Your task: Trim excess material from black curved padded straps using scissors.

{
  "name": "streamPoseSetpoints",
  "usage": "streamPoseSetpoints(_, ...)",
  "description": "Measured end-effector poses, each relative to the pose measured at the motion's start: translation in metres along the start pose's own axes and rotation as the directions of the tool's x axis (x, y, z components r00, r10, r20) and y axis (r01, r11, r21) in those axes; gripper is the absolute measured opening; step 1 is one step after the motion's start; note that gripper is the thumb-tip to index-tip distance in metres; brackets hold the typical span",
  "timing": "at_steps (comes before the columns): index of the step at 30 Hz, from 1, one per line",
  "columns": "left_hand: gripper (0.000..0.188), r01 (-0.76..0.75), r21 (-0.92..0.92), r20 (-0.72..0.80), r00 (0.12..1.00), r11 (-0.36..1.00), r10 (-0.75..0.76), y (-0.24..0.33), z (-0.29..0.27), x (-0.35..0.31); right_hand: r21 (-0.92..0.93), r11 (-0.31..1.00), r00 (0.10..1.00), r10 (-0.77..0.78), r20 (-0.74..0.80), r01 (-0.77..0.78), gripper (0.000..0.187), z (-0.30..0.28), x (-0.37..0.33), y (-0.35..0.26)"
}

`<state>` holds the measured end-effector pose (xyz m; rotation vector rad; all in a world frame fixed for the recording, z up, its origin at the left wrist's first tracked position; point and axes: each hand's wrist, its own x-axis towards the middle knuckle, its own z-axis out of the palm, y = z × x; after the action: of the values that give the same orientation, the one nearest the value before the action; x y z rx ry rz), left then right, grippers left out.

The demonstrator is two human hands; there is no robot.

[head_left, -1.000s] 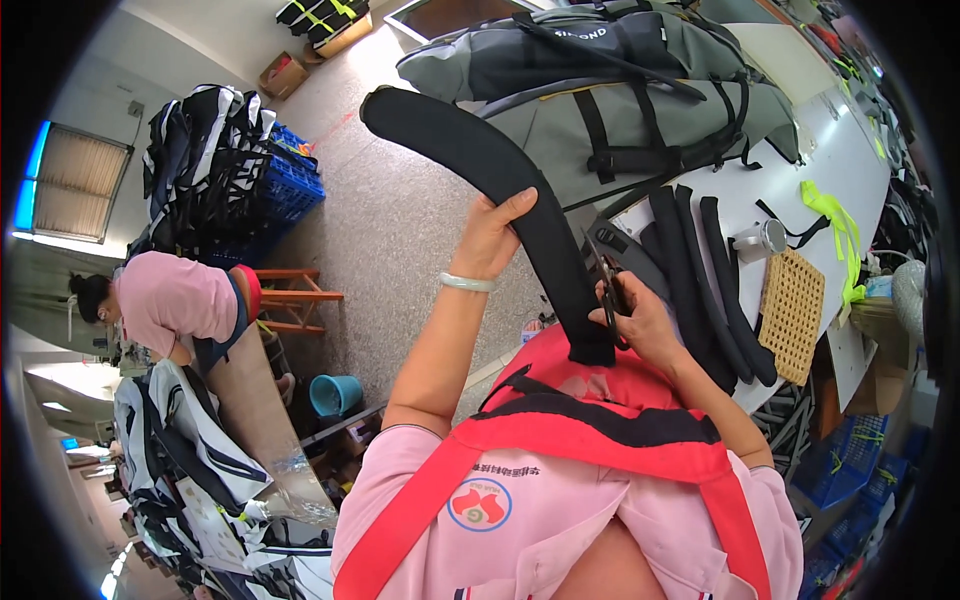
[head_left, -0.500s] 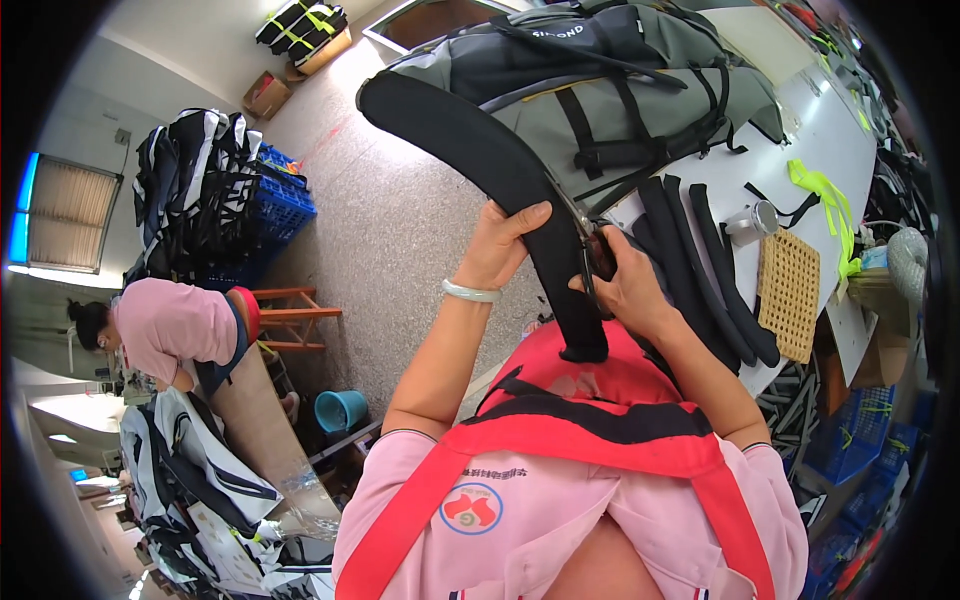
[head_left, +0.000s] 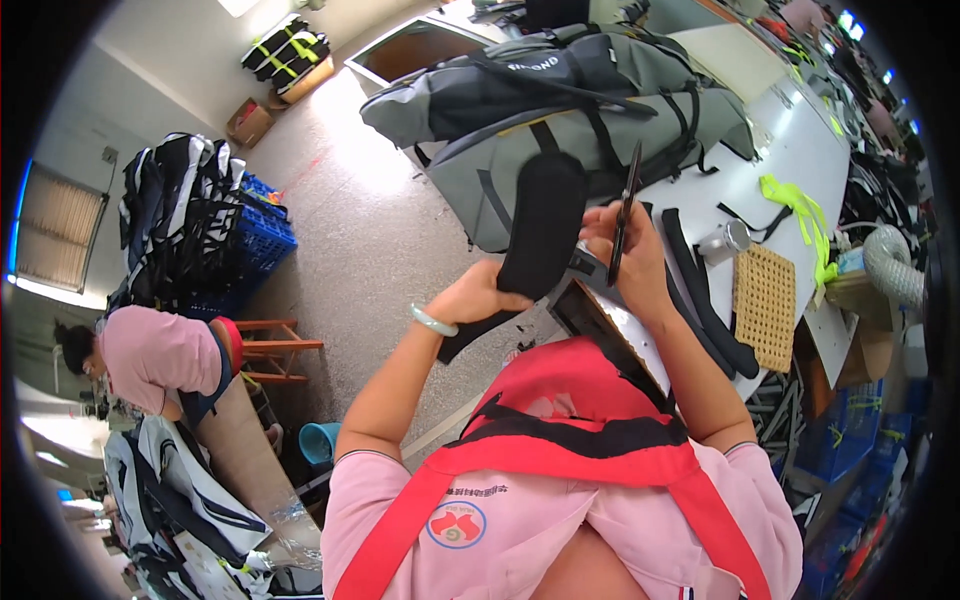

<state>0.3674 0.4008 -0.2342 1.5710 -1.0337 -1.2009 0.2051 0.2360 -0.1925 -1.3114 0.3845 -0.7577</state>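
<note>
A long black padded strap hangs bent in my left hand, whose fingers are closed round its middle. A bracelet sits on that wrist. To the right, my right hand is closed on a pair of scissors, with the blades pointing away from me. Its fingertips come close to the strap's edge; whether they touch it I cannot tell. More black padded straps lie side by side on the white table, partly behind my right hand and forearm.
Large grey bags fill the table's far side. On the right are a metal canister, a woven mat and neon-yellow webbing. Leftward, another person bends over a bench near an orange stool and a blue bucket.
The strap has swung from lying lengthwise toward my apron to hanging bent leftward from my left hand. My right hand with the scissors has come away from the strap and moved up and right.
</note>
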Motion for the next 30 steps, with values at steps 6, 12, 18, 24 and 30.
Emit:
streamPoseSetpoints(6,0.031,0.221,0.66,0.135,0.906,0.718,-0.402,0.016,0.03,-0.03,-0.201,0.976,0.99,0.102,0.096,-0.082,0.024,-0.007,-0.005,0.011)
streamPoseSetpoints(12,0.032,-0.18,-0.168,-0.237,0.962,0.969,0.137,0.035,0.033,-0.014,-0.16,0.956,0.948,0.273,0.164,-0.247,0.02,0.009,-0.022,0.006)
streamPoseSetpoints(18,0.026,-0.132,-0.563,-0.198,0.98,0.816,0.022,0.01,0.03,-0.016,-0.592,0.803,0.95,0.233,0.208,-0.067,0.044,-0.017,-0.034,-0.001)
streamPoseSetpoints(24,0.026,-0.191,-0.702,-0.264,0.965,0.686,-0.001,-0.001,0.026,-0.013,-0.818,0.557,0.875,0.459,0.155,-0.147,0.066,-0.031,-0.079,0.001)
streamPoseSetpoints(30,0.024,-0.209,-0.73,-0.301,0.953,0.651,-0.032,0.001,0.03,-0.01,-0.858,0.512,0.919,0.323,0.224,0.03,0.073,-0.018,-0.084,0.021)
